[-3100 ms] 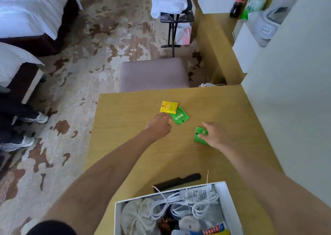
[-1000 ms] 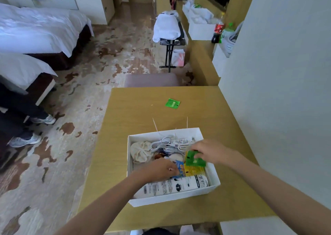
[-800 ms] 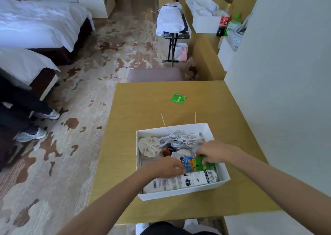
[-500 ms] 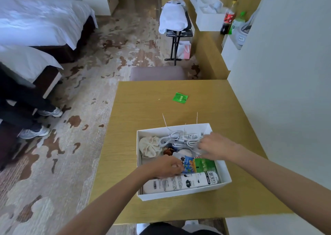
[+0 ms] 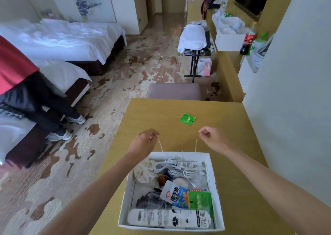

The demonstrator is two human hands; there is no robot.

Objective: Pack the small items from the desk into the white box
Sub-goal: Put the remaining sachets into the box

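Note:
The white box [image 5: 217,195] stands on the wooden desk [image 5: 143,113] near its front edge. It holds a white tube, a blue snack packet, a green sachet [image 5: 200,200], white cables and a cloth pouch. Two thin strings rise from the box's far rim. My left hand [image 5: 144,141] pinches the left string [image 5: 160,146] just beyond the box. My right hand [image 5: 212,138] pinches the right string [image 5: 196,145]. One small green sachet [image 5: 187,118] lies alone on the desk beyond both hands.
A padded stool [image 5: 174,91] stands past the desk's far edge. A white wall [image 5: 290,91] borders the desk on the right. A person in red top and dark trousers sits on a bed [image 5: 21,95] at the left. Bottles [image 5: 250,39] stand on a far counter.
Both hands have left the inside of the box and moved forward over its far rim, each taking hold of a string. A green sachet now lies in the box.

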